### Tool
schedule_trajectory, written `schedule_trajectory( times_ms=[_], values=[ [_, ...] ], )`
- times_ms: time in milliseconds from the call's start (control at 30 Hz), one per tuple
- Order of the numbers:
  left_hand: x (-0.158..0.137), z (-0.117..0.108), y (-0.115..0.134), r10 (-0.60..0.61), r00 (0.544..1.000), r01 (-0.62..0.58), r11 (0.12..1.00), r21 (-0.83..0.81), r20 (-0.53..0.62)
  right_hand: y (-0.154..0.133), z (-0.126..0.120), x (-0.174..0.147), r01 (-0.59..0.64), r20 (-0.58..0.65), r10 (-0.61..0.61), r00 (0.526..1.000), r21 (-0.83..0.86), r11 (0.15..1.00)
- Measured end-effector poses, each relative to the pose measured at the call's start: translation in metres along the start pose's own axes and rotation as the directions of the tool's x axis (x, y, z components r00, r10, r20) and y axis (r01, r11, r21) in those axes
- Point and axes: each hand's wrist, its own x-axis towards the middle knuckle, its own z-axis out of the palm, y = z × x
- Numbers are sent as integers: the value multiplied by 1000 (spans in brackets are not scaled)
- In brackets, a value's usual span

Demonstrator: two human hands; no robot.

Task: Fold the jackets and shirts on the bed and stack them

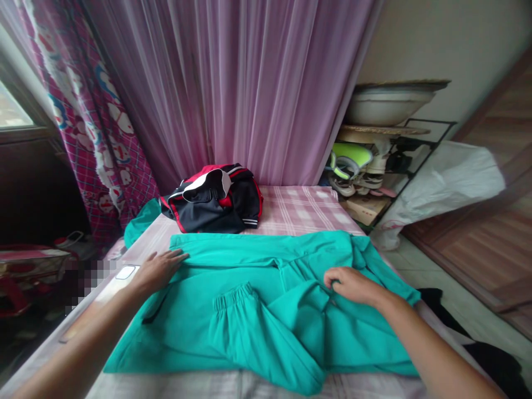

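Observation:
A teal jacket (245, 260) lies spread on the bed, with a sleeve (257, 332) folded across it so that the gathered elastic cuff points up and left. My left hand (160, 269) rests on the jacket's far left edge, fingers stretched out, just above a dark zip pocket. On the right, my right hand (349, 284) is over the jacket near the folded sleeve. Its fingers are curled in and seem to pinch the teal fabric, though the fingertips are partly hidden.
A black, red and white jacket (220, 205) lies bunched at the bed's far end before purple curtains (249, 83). A phone (100, 299) lies by my left forearm. To the right stands a shoe rack (399, 194) with a basin (390, 105) above and a white plastic bag (449, 177) beside it.

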Motion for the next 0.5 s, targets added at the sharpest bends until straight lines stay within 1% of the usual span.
schedule_trajectory(
  times_ms=[33, 67, 100, 133, 167, 233, 267, 333, 367, 400, 433, 467, 500],
  values=[
    [1, -3, 1, 1, 999, -2, 1000, 23, 38, 1, -6, 0, -6, 44, 4, 999, 37, 999],
    [4, -8, 3, 2, 997, -6, 999, 52, 74, 1, -13, 2, -11, 60, 6, 998, 72, 997],
    [7, -13, 7, 4, 995, -12, 997, 79, 97, -1, -19, 7, -15, 37, 11, 999, 100, 995],
    [12, -17, 13, 10, 995, -20, 995, 95, 102, -5, -24, 15, -17, -25, 20, 999, 115, 993],
    [19, -21, 21, 19, 996, -27, 995, 97, 90, -12, -27, 26, -20, -118, 34, 992, 115, 993],
    [34, -22, 40, 38, 999, -40, 997, 59, 29, -32, -25, 54, -27, -310, 46, 950, 66, 997],
    [42, -20, 51, 36, 999, -36, 999, 35, -8, -43, -20, 69, -26, -350, 36, 936, 32, 999],
    [53, -10, 69, -18, 998, 18, 1000, 5, -52, -62, -5, 96, 32, -305, -49, 951, -60, 998],
    [57, -3, 76, -70, 996, 70, 998, -5, -51, -66, 4, 106, 18, -249, -44, 968, -106, 994],
    [59, 4, 80, -131, 991, 130, 991, -11, -36, -65, 12, 113, -16, -195, -14, 981, -148, 989],
    [59, 11, 82, -189, 982, 188, 982, -12, -15, -60, 18, 116, -73, -163, 42, 986, -189, 979],
    [59, 16, 83, -232, 973, 233, 973, -11, 6, -51, 22, 116, -154, -160, 120, 980, -224, 962],
    [58, 20, 82, -261, 965, 261, 965, -10, 20, -38, 24, 113, -252, -190, 208, 959, -248, 935]
  ],
)
